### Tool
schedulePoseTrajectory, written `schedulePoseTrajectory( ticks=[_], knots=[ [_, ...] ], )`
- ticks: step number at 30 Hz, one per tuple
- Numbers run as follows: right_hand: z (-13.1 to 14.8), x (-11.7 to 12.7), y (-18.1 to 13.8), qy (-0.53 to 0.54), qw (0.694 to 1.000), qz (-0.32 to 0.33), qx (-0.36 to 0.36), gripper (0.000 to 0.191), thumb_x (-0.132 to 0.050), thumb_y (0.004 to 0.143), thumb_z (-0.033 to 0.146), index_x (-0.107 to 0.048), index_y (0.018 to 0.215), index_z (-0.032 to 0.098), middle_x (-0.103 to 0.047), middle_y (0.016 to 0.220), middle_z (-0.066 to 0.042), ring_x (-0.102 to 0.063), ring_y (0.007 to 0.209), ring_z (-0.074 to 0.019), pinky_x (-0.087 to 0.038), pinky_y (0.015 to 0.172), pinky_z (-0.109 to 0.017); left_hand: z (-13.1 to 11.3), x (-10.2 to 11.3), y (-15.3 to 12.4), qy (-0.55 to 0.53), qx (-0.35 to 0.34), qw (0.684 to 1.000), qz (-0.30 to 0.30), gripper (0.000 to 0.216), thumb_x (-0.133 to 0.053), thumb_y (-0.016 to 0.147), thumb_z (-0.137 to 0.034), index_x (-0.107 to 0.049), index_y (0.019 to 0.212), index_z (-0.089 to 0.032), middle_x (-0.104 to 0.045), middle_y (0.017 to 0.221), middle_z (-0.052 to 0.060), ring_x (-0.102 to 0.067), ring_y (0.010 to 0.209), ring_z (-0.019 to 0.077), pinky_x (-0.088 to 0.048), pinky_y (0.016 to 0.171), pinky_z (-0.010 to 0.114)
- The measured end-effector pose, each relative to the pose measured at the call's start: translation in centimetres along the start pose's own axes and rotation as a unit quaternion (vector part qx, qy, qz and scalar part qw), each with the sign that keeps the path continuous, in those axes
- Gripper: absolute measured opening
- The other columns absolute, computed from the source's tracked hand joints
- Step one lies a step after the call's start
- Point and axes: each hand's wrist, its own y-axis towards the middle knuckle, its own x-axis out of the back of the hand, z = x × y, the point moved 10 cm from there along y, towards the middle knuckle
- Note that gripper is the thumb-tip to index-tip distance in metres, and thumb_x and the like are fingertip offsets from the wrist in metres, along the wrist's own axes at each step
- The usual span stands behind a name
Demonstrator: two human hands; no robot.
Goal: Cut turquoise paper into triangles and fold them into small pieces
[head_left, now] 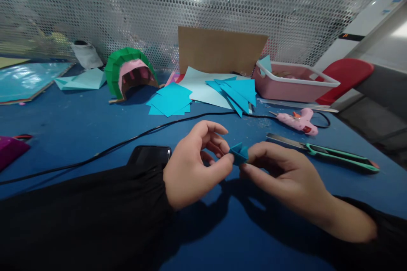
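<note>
Between my two hands is a small piece of folded blue paper (239, 154), held just above the blue table. My left hand (201, 163) pinches its left side between thumb and fingers. On the right side, my right hand (286, 178) grips it with thumb and fingertips. Part of the folded paper is hidden by the fingers. Beyond the hands lie a stack of square blue paper sheets (171, 99) and a pile of folded blue paper pieces (238, 91), the latter partly on a pale sheet (199, 89).
A utility knife (343, 156) with its blade out and a pink glue gun (300, 120) lie to the right. Its black cable (127, 140) crosses the table. A phone (151, 155) sits by my left wrist. Behind stand a pink basket (286, 87), cardboard (219, 51) and a green paper arch (116, 72).
</note>
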Motion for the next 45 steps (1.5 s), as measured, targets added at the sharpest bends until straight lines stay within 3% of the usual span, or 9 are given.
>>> schedulePoseTrajectory(
  ticks=[4, 8, 17, 20, 24, 31, 37, 41, 45],
  knots=[
    [-0.8, -0.6, -0.1, 0.035, 0.998, 0.036, -0.034, 0.016, -0.061, 0.082, 0.028, -0.059, 0.069, 0.019, -0.064, 0.061, -0.001, -0.06, 0.054, -0.0134, -0.047, 0.052, -0.023, 0.5, -0.4, 0.2, -0.061, 0.023, 0.997, 0.037, 0.027, -0.061, 0.078, -0.018, -0.049, 0.103, -0.016, -0.056, 0.087, 0.001, -0.056, 0.078, 0.0115, -0.047, 0.066, 0.023],
    [-1.3, -0.2, -0.1, 0.061, 0.997, 0.018, -0.051, 0.016, -0.062, 0.083, 0.031, -0.06, 0.073, 0.019, -0.063, 0.061, -0.001, -0.06, 0.054, -0.0126, -0.048, 0.053, -0.022, 1.3, -0.9, 0.3, -0.078, 0.055, 0.993, 0.076, 0.017, -0.064, 0.08, -0.028, -0.055, 0.086, -0.015, -0.058, 0.077, 0.001, -0.056, 0.071, 0.0125, -0.046, 0.067, 0.027],
    [-1.2, 0.6, -0.2, 0.112, 0.993, -0.033, -0.016, 0.018, -0.064, 0.083, 0.028, -0.054, 0.098, 0.026, -0.057, 0.088, 0.0, -0.06, 0.075, -0.0137, -0.054, 0.064, -0.023, 1.3, 0.1, 0.4, -0.058, 0.061, 0.996, 0.022, 0.016, -0.071, 0.074, -0.028, -0.066, 0.08, -0.014, -0.064, 0.07, 0.002, -0.056, 0.064, 0.0122, -0.043, 0.059, 0.024],
    [-0.9, 1.0, -0.2, 0.079, 0.996, -0.04, 0.001, 0.008, -0.057, 0.087, 0.021, -0.057, 0.093, 0.025, -0.058, 0.083, 0.001, -0.059, 0.071, -0.0112, -0.052, 0.062, -0.02, 0.9, 0.2, 0.3, -0.034, 0.052, 0.998, 0.019, 0.014, -0.07, 0.075, -0.028, -0.067, 0.08, -0.015, -0.065, 0.071, 0.001, -0.057, 0.065, 0.0119, -0.044, 0.06, 0.023],
    [-0.1, 1.0, -0.1, 0.035, 0.998, -0.031, 0.032, 0.009, -0.055, 0.086, 0.016, -0.059, 0.086, 0.024, -0.059, 0.074, 0.002, -0.056, 0.061, -0.0094, -0.048, 0.056, -0.017, 0.7, 0.0, 0.4, -0.015, 0.045, 0.998, 0.029, 0.01, -0.067, 0.076, -0.025, -0.066, 0.079, -0.015, -0.063, 0.072, 0.0, -0.055, 0.063, 0.0101, -0.045, 0.061, 0.022],
    [0.2, 1.2, 0.2, -0.025, 0.998, -0.046, 0.041, 0.006, -0.06, 0.084, 0.019, -0.064, 0.085, 0.023, -0.062, 0.077, 0.0, -0.06, 0.069, -0.0116, -0.051, 0.061, -0.02, 1.1, -0.2, 0.6, 0.027, 0.044, 0.998, 0.045, 0.007, -0.061, 0.08, -0.021, -0.063, 0.081, -0.014, -0.058, 0.069, -0.002, -0.048, 0.058, 0.0084, -0.039, 0.056, 0.021],
    [1.0, 1.5, 0.3, -0.041, 0.994, -0.056, 0.083, 0.018, -0.056, 0.083, 0.012, -0.069, 0.087, 0.024, -0.063, 0.083, -0.002, -0.062, 0.07, -0.0129, -0.052, 0.059, -0.022, 0.7, -0.2, 0.5, 0.048, 0.017, 0.998, 0.044, 0.005, -0.059, 0.081, -0.018, -0.064, 0.083, -0.015, -0.06, 0.071, -0.001, -0.05, 0.061, 0.0088, -0.041, 0.059, 0.02],
    [0.1, 1.5, 0.2, -0.016, 0.997, -0.067, 0.042, 0.01, -0.062, 0.08, 0.017, -0.067, 0.087, 0.023, -0.067, 0.08, -0.002, -0.064, 0.07, -0.0132, -0.053, 0.062, -0.022, 0.5, -0.2, 0.4, 0.036, 0.002, 0.998, 0.042, 0.005, -0.061, 0.08, -0.017, -0.064, 0.083, -0.015, -0.063, 0.074, 0.0, -0.055, 0.066, 0.0102, -0.045, 0.063, 0.021],
    [-0.4, 1.5, 0.1, 0.008, 0.998, -0.065, 0.02, 0.005, -0.065, 0.08, 0.025, -0.064, 0.078, 0.02, -0.068, 0.076, -0.003, -0.065, 0.068, -0.0151, -0.054, 0.06, -0.023, 1.2, -0.6, 0.3, -0.015, 0.034, 0.997, 0.061, 0.004, -0.069, 0.072, -0.015, -0.067, 0.075, -0.013, -0.064, 0.073, 0.001, -0.059, 0.066, 0.0121, -0.048, 0.065, 0.023]
  ],
)
